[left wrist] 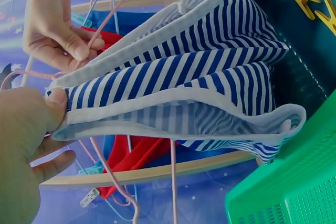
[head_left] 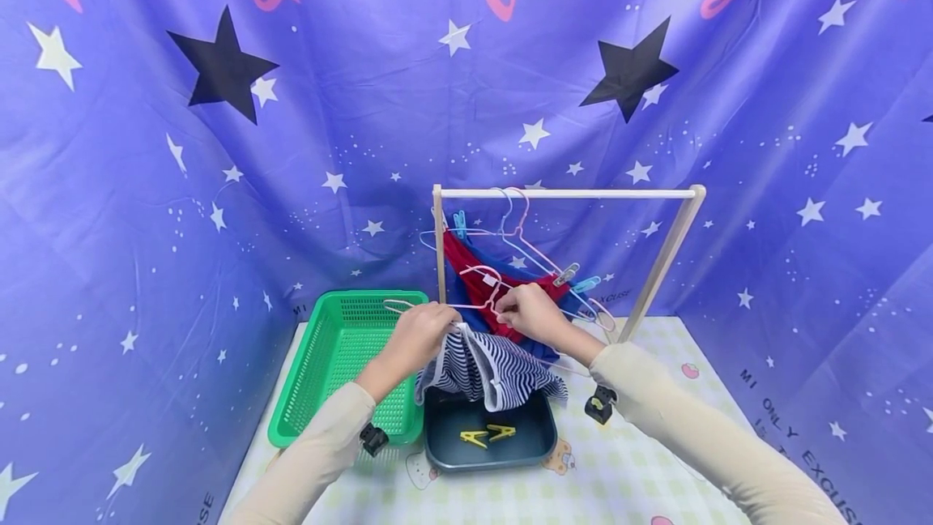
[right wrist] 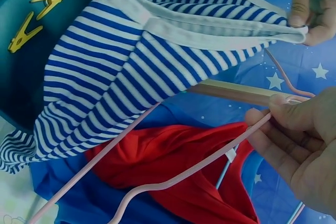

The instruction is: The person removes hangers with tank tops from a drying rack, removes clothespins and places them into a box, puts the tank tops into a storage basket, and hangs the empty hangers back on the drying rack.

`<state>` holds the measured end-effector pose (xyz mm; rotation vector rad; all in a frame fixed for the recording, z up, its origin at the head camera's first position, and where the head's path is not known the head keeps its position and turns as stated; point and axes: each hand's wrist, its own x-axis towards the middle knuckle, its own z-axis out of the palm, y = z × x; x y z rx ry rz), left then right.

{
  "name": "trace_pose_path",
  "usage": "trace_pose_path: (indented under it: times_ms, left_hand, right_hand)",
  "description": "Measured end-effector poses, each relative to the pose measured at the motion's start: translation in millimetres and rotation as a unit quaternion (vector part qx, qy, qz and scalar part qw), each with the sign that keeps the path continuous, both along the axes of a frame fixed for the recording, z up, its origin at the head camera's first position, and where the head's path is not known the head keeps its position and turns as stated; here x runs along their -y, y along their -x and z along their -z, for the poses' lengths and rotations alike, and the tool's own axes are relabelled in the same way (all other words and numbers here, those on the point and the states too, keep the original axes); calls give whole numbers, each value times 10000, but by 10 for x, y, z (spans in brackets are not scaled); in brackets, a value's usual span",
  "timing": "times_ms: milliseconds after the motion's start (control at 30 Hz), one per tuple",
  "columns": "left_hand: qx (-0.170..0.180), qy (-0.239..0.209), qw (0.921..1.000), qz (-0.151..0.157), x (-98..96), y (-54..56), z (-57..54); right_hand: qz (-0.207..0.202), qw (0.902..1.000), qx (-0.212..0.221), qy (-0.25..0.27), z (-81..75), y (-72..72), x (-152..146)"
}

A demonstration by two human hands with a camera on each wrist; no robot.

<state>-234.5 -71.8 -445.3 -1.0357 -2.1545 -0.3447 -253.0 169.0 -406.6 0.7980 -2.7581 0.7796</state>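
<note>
A blue-and-white striped garment (head_left: 474, 367) with white edging hangs from my left hand (head_left: 423, 330), its lower part over a dark basin (head_left: 488, 464). Thumb and fingers pinch it by the white edge, as the left wrist view shows. My right hand (head_left: 532, 310) holds a pink clothes hanger (right wrist: 220, 150) by its wire near the hook, between thumb and fingertips. One arm of this hanger passes behind the striped cloth in the right wrist view. Inside the basin lie two yellow clothespins (head_left: 474, 438).
Behind the hands stands a wooden rack (head_left: 619, 194) with hangers on its bar, bearing a red garment (right wrist: 157, 150) and a blue garment (right wrist: 58, 192). Blue clothespins (head_left: 585, 285) and a grey clothespin (head_left: 566, 274) grip the hung clothes. A green basket (head_left: 299, 379) is left of the basin.
</note>
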Motion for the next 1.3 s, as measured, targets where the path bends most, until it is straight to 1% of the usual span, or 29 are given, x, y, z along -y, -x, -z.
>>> trace_pose_path:
  times_ms: [100,200,300,433,567,667,800,933,1000,1100,1300]
  left_hand:
    - [-272,-78,9996,9,3,13,-5]
    - [-440,-187,9989,8,-2,25,-26]
    - [-469,-341,9983,-18,-7,40,-76]
    - [-340,-685,9969,-207,-18,79,-168]
    - [-151,-1184,9917,-475,-47,129,-297]
    - [-20,-1499,9868,-615,-73,152,-417]
    - [219,-1875,9795,-696,-95,180,-599]
    - [459,-2248,9706,-730,-108,228,-788]
    - [528,-2358,9675,-743,-112,251,-873]
    - [589,-2437,9652,-747,-110,277,-972]
    - [549,-2598,9609,-782,-88,330,-1121]
  right_hand:
    - [-23,10000,-26,-37,41,1,-2]
    - [-36,9999,-122,-80,70,6,-1]
    - [4,9999,-145,-85,81,3,5]
    - [122,9997,-168,-138,72,-2,7]
    - [217,9993,-262,-169,49,-2,5]
    - [258,9991,-305,-155,36,-1,3]
    - [343,9988,-352,-93,36,11,-4]
    - [559,9976,-401,-46,41,38,-18]
    - [658,9970,-392,-58,44,55,-26]
    - [743,9964,-409,-79,45,73,-40]
    - [695,9965,-469,-49,26,76,-70]
